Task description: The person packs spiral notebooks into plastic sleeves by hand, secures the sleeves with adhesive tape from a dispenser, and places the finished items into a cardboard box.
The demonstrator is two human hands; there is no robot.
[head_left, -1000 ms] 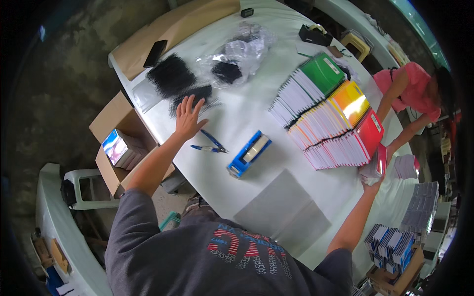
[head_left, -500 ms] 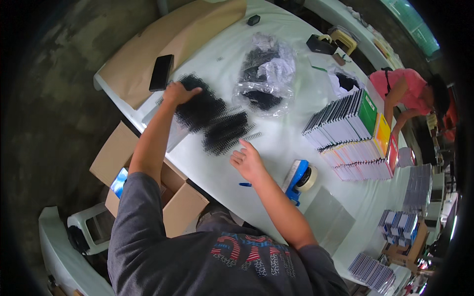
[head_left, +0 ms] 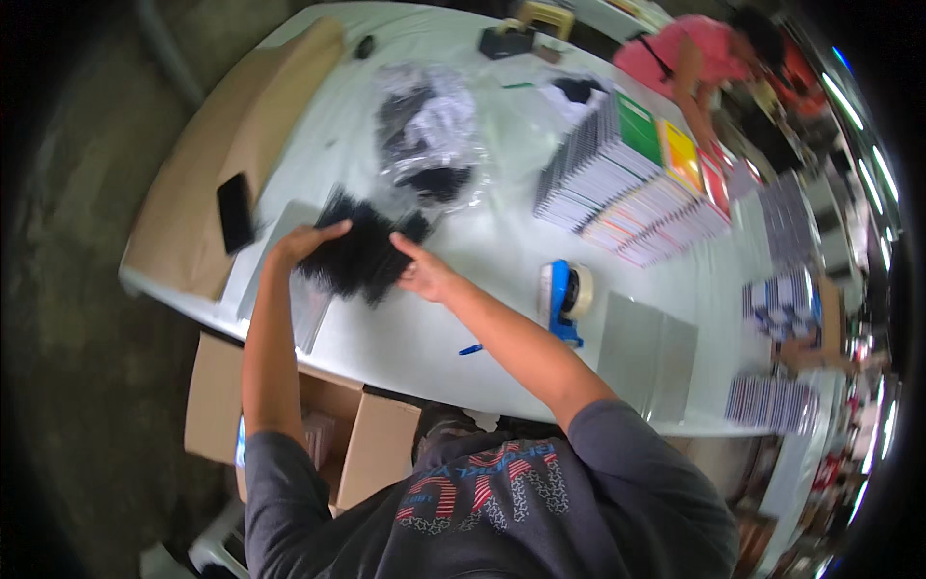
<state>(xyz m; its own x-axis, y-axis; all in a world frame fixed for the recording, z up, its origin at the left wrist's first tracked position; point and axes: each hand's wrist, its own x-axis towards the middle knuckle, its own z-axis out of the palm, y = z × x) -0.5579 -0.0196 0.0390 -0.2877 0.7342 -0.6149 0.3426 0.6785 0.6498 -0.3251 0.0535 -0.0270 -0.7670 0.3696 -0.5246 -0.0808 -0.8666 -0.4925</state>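
Note:
A dark bundle of black wire binding coils (head_left: 359, 253) lies on the white-covered table, slightly blurred. My left hand (head_left: 301, 245) grips its left side, thumb on top and fingers hidden beneath or behind it. At the right side, my right hand (head_left: 426, 274) closes on the coils with its thumb over the edge. Just beyond the bundle sits a clear plastic bag (head_left: 429, 130) holding more black coils and white wrapping. Clear plastic sheets (head_left: 311, 323) lie under and beside my left hand.
A black phone (head_left: 234, 213) rests by brown paper (head_left: 207, 183) on the left. To the right stand spiral notebooks (head_left: 627, 183), a blue tape dispenser (head_left: 558, 301), a pen (head_left: 471, 349) and a clear sheet (head_left: 646, 357). An open cardboard box (head_left: 381, 449) is below the table edge. A person in pink (head_left: 690, 58) leans in at far right.
My right hand has come up to the coils and now grips them opposite my left hand. The separate coil groups are pressed closer together. The whole view has turned and shifted.

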